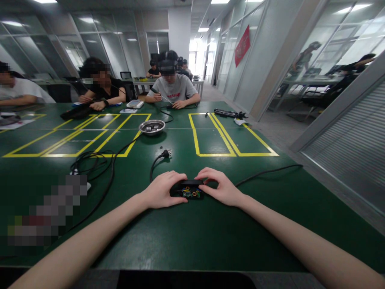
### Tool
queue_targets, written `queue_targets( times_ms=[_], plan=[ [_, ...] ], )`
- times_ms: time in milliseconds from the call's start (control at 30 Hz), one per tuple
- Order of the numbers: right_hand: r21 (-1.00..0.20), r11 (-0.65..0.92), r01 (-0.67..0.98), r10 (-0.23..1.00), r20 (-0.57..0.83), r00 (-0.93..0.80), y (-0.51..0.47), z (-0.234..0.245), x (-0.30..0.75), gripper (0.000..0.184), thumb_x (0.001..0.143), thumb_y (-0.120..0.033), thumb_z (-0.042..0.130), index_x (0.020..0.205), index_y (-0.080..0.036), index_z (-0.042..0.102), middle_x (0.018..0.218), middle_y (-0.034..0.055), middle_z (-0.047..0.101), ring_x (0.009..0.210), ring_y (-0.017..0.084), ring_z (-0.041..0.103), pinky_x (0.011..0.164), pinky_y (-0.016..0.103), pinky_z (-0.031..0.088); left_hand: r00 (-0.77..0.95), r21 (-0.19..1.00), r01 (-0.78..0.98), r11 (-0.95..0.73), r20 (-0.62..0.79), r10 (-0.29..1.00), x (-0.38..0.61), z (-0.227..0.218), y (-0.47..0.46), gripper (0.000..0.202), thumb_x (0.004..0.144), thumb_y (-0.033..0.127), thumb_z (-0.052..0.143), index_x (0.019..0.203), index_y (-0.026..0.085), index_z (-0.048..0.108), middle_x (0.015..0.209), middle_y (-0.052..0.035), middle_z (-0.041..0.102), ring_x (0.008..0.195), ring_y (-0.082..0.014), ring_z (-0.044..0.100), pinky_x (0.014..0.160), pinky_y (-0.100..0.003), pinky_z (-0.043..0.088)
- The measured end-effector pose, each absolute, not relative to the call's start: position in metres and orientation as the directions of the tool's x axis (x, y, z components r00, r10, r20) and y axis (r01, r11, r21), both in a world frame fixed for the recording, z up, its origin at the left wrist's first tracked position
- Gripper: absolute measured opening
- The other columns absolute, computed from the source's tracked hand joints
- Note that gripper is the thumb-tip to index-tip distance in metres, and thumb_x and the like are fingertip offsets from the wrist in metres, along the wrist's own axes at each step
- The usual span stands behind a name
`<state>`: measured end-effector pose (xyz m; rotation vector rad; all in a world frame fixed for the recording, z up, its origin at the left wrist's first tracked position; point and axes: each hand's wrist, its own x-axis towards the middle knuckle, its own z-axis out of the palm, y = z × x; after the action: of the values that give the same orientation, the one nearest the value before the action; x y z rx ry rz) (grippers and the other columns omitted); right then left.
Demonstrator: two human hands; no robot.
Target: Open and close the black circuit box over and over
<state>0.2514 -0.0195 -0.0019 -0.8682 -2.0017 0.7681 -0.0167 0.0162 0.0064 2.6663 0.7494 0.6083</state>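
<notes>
Between both hands: small black plastic box [189,185], circuit board [190,194] exposed, long axis left-right
Left hand [162,190]: clamps left end
Right hand [219,188]: clamps right end

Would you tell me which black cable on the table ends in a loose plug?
The cable just beyond the left hand on the black box: its pronged plug lies free, while the others show no plug.

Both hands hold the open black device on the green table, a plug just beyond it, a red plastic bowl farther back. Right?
Not quite. The head view shows the bowl is shiny metal, not red plastic. Left hand and right hand do hold the open black device on the green table, plug just beyond.
</notes>
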Motion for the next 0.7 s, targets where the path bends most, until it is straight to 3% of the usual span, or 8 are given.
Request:
queue_targets(
  times_ms=[133, 300, 400, 567, 700],
  plan=[
    [-0.715, 0.629, 0.305, 0.741, 0.434, -0.513, -0.0231, 0.0026, 0.251, 0.016, 0.088, -0.019, 0.069, 0.104, -0.02, 0.07, 0.111, 0.0088, 0.063, 0.097, 0.02, 0.066, 0.079, 0.034, 0.062, 0.797, 0.385, 0.392, -0.836, 0.311, 0.517, -0.0159, 0.0096, 0.0157, 0.037, 0.092, 0.048, 0.071, 0.112, 0.019, 0.063, 0.104, -0.0095, 0.072, 0.094, -0.0233, 0.068, 0.082, -0.034, 0.053],
    [-0.688, 0.659, 0.304, 0.707, 0.43, -0.561, -0.0259, 0.0056, 0.2524, 0.021, 0.085, -0.017, 0.068, 0.105, -0.019, 0.067, 0.112, 0.009, 0.059, 0.096, 0.019, 0.064, 0.079, 0.033, 0.06, 0.803, 0.389, 0.381, -0.839, 0.311, 0.509, -0.0142, 0.012, 0.0135, 0.032, 0.098, 0.05, 0.063, 0.102, 0.018, 0.062, 0.096, -0.0084, 0.071, 0.088, -0.0218, 0.066, 0.079, -0.033, 0.051],
    [-0.607, 0.708, 0.362, 0.679, 0.443, -0.586, -0.0253, 0.0045, 0.2518, 0.028, 0.081, -0.018, 0.073, 0.108, -0.019, 0.065, 0.113, 0.0098, 0.061, 0.099, 0.022, 0.064, 0.082, 0.036, 0.059, 0.813, 0.381, 0.368, -0.848, 0.31, 0.492, -0.0145, 0.0118, 0.0135, 0.031, 0.102, 0.049, 0.058, 0.098, 0.018, 0.062, 0.097, -0.0086, 0.071, 0.089, -0.0216, 0.066, 0.08, -0.032, 0.051],
    [-0.426, 0.786, 0.447, 0.616, 0.49, -0.616, -0.0228, -0.0006, 0.249, 0.022, 0.088, -0.017, 0.069, 0.108, -0.02, 0.061, 0.108, 0.0098, 0.069, 0.099, 0.023, 0.067, 0.084, 0.036, 0.056, 0.81, 0.304, 0.414, -0.858, 0.307, 0.5, -0.0138, 0.0094, 0.013, 0.031, 0.104, 0.046, 0.052, 0.104, 0.017, 0.063, 0.093, -0.0083, 0.071, 0.087, -0.0225, 0.067, 0.078, -0.033, 0.051],
    [-0.361, 0.805, 0.471, 0.593, 0.523, -0.612, -0.0223, -0.0036, 0.2481, 0.017, 0.094, -0.023, 0.066, 0.11, -0.019, 0.062, 0.1, 0.0096, 0.071, 0.09, 0.022, 0.067, 0.077, 0.034, 0.056, 0.806, 0.21, 0.429, -0.879, 0.35, 0.477, -0.008, 0.0055, 0.009, 0.041, 0.099, 0.05, 0.059, 0.125, 0.018, 0.062, 0.109, -0.0111, 0.073, 0.099, -0.0258, 0.068, 0.087, -0.037, 0.052]
  ],
)
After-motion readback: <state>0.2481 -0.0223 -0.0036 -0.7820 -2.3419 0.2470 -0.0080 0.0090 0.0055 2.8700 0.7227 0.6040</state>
